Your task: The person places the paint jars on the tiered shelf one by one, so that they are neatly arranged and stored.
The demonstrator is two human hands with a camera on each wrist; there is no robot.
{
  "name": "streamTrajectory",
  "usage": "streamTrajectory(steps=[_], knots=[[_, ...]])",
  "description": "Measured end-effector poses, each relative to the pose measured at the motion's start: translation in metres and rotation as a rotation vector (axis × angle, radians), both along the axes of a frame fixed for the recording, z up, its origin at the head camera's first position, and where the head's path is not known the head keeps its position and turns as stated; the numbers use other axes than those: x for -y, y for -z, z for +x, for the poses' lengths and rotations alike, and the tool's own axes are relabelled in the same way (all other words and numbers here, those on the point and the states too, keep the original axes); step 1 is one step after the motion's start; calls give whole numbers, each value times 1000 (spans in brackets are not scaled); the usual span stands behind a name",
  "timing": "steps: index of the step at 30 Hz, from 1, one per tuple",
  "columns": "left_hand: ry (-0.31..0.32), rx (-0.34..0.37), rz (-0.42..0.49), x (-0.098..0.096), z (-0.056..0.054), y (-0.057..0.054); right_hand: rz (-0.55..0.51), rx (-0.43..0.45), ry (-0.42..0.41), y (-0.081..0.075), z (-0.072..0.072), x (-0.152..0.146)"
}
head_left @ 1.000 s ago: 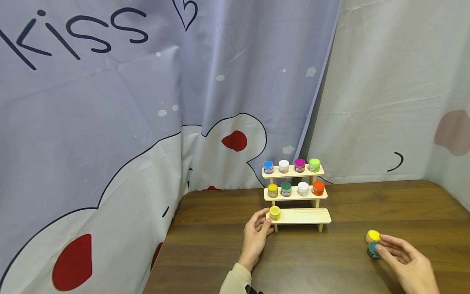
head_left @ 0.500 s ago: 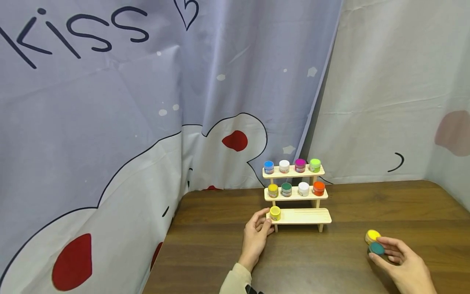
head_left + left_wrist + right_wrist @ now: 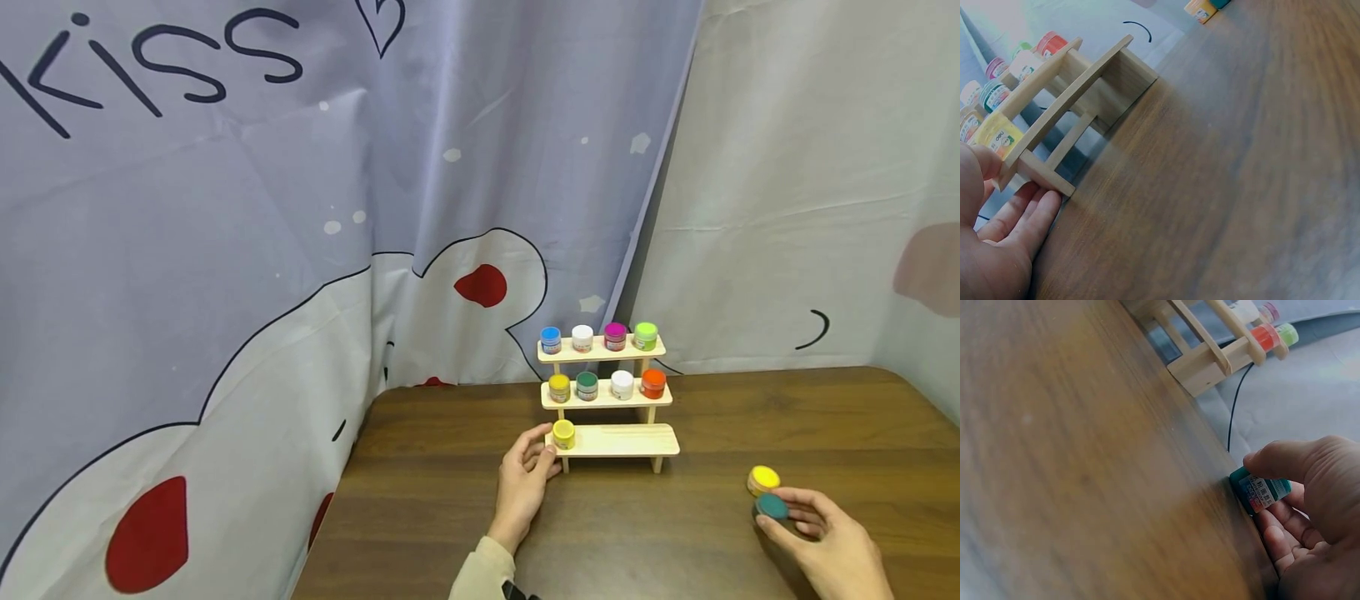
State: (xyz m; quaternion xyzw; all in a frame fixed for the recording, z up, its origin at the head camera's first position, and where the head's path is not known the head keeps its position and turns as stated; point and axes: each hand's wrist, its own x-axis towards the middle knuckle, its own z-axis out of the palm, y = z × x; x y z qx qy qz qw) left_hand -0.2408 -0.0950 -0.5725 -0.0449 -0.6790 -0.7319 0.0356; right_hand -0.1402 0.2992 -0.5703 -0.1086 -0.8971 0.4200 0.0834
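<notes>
In the head view, my right hand [image 3: 828, 537] pinches a teal-lidded paint jar [image 3: 771, 506] between thumb and fingers, low over the table. The right wrist view shows the printed label of this teal jar [image 3: 1262, 490] under my thumb. Just behind it stands a yellow-lidded paint jar [image 3: 763, 480]. My left hand [image 3: 521, 492] grips the left end of the bottom step of a wooden three-step stand [image 3: 622, 442]. A yellow paint jar [image 3: 563, 434] sits on that end, close to the thumb and index finger.
The middle step carries several jars, among them an orange-red one [image 3: 653, 384]. On the top step stand several more, including a blue one [image 3: 551, 340]. A printed curtain [image 3: 480, 167] hangs behind the brown wooden table [image 3: 600, 533].
My right fingers have shifted round the teal jar, and its lid now shows between thumb and index finger. The left hand and the stand have stayed in place.
</notes>
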Motion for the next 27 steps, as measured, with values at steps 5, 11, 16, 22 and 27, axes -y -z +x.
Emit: streamTrajectory(steps=[5,11,16,22,27], knots=[[5,3,-1,-2,0,-1,-12,-2,0,0,1,-1],[-2,2,4,0,0,0,-56,11,-27,-3,0,-3],[3,1,2,0,0,-1,-101,24,-16,-15,1,-4],[-1,-2,1,0,0,-1,-95,-85,5,-36,-3,-1],[-4,0,-1,0,1,-2,-117,-168,-40,-53,-8,2]])
